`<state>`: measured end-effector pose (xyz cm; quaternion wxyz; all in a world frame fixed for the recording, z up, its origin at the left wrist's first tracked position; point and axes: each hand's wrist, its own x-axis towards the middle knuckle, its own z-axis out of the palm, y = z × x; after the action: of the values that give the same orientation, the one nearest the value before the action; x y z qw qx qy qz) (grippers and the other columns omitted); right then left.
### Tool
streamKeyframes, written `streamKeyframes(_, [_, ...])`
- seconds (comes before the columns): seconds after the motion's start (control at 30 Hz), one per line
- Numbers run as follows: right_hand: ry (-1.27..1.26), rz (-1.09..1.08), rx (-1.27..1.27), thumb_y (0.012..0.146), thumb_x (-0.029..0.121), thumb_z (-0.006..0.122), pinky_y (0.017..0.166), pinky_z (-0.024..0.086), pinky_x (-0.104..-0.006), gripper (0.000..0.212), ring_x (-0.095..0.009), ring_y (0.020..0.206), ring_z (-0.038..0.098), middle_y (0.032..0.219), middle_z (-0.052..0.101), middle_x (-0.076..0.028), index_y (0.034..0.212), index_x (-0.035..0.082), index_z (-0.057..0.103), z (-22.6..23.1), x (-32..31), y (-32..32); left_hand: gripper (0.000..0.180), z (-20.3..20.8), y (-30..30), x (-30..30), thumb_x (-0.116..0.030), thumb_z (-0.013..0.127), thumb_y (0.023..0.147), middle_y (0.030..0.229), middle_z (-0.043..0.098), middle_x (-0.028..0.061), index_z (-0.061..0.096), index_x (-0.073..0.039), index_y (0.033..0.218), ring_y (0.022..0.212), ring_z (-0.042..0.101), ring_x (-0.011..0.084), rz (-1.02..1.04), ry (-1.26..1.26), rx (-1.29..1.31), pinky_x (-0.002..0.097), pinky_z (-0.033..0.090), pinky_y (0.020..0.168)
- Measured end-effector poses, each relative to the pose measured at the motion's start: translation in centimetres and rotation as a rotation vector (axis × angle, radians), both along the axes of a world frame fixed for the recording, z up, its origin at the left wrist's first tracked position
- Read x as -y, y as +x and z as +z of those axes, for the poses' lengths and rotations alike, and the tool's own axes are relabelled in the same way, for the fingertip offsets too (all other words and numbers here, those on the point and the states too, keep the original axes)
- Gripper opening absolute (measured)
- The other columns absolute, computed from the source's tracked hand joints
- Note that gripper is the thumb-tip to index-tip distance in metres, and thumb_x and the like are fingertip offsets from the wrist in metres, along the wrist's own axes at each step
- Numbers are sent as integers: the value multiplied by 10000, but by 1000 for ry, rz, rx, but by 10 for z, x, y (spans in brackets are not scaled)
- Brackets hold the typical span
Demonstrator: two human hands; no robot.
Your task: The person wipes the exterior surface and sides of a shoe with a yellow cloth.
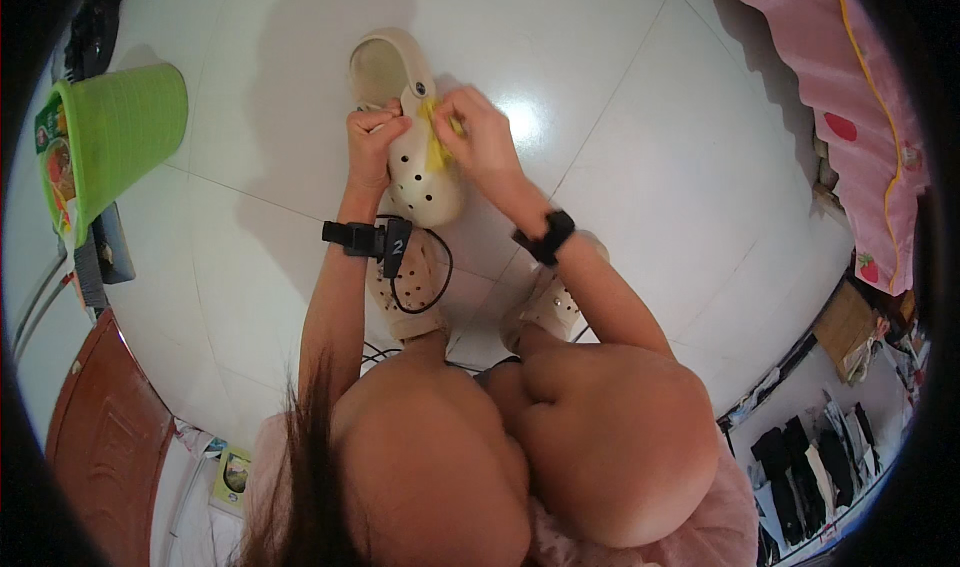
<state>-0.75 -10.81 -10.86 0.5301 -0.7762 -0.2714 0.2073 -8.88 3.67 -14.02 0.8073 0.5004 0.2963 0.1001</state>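
Observation:
A cream clog (430, 189) with round holes and a heel strap is held up in front of my feet, its toe toward me. My left hand (374, 145) grips its left side near the opening, fingers curled over the rim. Against the clog's right side, my right hand (478, 139) pinches a yellow cloth (438, 139); part of the cloth is hidden by the fingers. Black bands circle both wrists, and the left one carries a small black device (396, 247) with a looped cable.
Matching clogs (405, 297) are on my feet, just below the held one. At the left stands a green bin (130, 147) with a printed liner, beside a grey brush. A pink curtain (830, 77) hangs at the right. A brown door (110, 417) shows at the lower left.

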Motion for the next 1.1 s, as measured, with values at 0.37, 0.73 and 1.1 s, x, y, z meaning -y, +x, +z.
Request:
streamKeyframes(0.37, [22, 60, -61, 873, 34, 643, 690, 493, -335, 105, -262, 823, 592, 922, 574, -111, 900, -14, 554, 6, 46, -24, 335, -6, 3, 1, 53, 629, 764, 609, 424, -42, 417, -35, 520, 571, 349, 70, 5, 35, 49, 245, 313, 555])
streamKeyframes(0.73, [-69, -246, 177, 950, 60, 575, 621, 511, -274, 86, -185, 827, 600, 1002, 574, -98, 997, -9, 552, 44, 59, 4, 183, 56, 28, 8, -123, 667, 917, 862, 611, -28, 677, 37, 828, 737, 479, 48, 78, 515, 143, 219, 391, 664])
streamKeyframes(1.1, [187, -564, -50, 1004, 78, 488, 898, 466, -315, 106, -184, 1035, 561, 1167, 567, -123, 1068, -6, 503, 38, 79, 13, 243, 52, 39, 40, -112, 728, 872, 908, 646, -12, 694, 30, 1066, 823, 518, 70, 113, 317, 92, 244, 441, 756])
